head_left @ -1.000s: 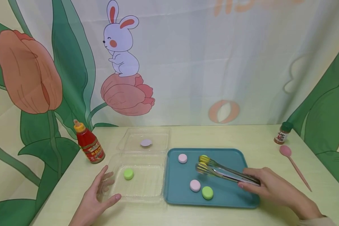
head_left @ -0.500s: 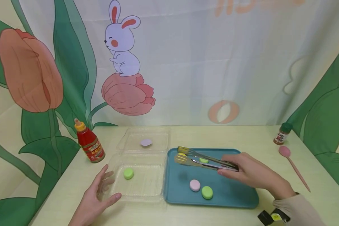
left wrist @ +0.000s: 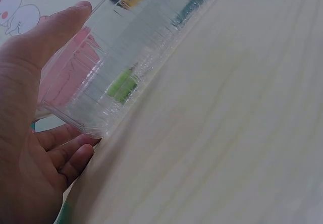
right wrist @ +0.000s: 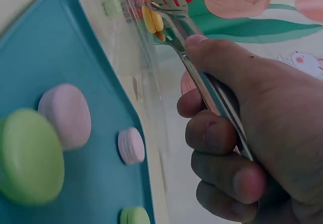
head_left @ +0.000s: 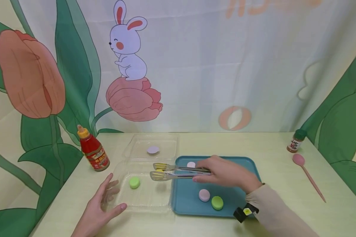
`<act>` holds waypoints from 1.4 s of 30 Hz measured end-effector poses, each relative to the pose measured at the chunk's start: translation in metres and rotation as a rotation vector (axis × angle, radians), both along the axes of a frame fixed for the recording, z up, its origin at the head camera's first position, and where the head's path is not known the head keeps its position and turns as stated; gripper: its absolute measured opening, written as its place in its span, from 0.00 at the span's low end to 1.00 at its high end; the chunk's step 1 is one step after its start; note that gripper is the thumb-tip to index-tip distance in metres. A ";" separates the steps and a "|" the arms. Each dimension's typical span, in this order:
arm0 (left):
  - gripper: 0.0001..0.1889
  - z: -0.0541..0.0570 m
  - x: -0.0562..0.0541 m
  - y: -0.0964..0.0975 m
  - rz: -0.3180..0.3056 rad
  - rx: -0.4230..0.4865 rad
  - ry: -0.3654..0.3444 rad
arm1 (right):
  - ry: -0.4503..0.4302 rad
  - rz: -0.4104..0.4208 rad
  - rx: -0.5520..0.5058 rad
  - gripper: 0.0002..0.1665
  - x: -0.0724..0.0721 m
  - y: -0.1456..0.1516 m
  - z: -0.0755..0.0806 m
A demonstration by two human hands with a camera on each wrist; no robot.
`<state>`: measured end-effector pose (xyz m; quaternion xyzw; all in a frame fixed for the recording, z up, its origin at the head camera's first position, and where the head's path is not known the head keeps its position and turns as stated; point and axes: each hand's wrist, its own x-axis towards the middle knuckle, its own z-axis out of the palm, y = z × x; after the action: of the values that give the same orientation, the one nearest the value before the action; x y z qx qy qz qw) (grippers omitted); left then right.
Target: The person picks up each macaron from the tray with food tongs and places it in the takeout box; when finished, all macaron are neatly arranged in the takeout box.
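Curled fingers and thumb of the right hand [head_left: 225, 171] make a firm grip, clamped on shiny metal tongs [head_left: 182, 175]; the left hand [head_left: 96, 209] has its grip apart, thumb and fingers spread about the near left corner of a clear plastic box [head_left: 148, 197]. Behind everything hangs a cloth backdrop [head_left: 190, 65], soft and faintly creased, printed with orange tulips, broad green leaves and a white rabbit. Below it spreads the pale, smooth bench [head_left: 273, 144], whose wood-like grain runs in streaks in the left wrist view. On it lies a teal tray [head_left: 187, 187], rectangular with rounded corners and a low raised rim. Just left of that sits the box, thin, glossy and ribbed, its lid [head_left: 136, 149] laid open behind. Beyond its left side stands a red sauce bottle [head_left: 95, 151] with a yellow cap. Far right, a slender pink spoon [head_left: 311, 180] lies near a small green-capped jar [head_left: 296, 142]. Smallest are the round macarons: a yellow macaron [right wrist: 151, 19], two domed halves with a seam, is between the slotted tong heads, above the right part of the box; two smooth pink macarons [head_left: 204, 195] and two green macarons [head_left: 217, 203] rest on the tray, and a single green macaron [head_left: 134, 182] in the box.
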<state>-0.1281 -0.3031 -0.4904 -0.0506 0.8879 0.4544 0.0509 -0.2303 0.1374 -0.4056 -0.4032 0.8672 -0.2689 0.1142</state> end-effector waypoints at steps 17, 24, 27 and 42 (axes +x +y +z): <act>0.67 0.000 -0.001 -0.002 -0.001 -0.021 0.020 | 0.068 0.034 0.188 0.19 -0.013 -0.069 0.007; 0.66 -0.001 0.000 -0.001 -0.001 -0.007 0.027 | 0.056 -0.018 0.257 0.19 -0.012 -0.078 0.009; 0.66 -0.001 -0.001 -0.001 0.003 -0.007 0.025 | 0.047 -0.027 0.265 0.19 -0.012 -0.078 0.009; 0.66 -0.002 -0.001 -0.001 -0.003 -0.025 0.024 | -0.015 -0.018 0.125 0.20 -0.005 -0.062 0.011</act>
<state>-0.1292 -0.3043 -0.4925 -0.0445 0.8941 0.4440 0.0401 -0.2351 0.0752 -0.3946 -0.3855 0.8851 -0.2181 0.1431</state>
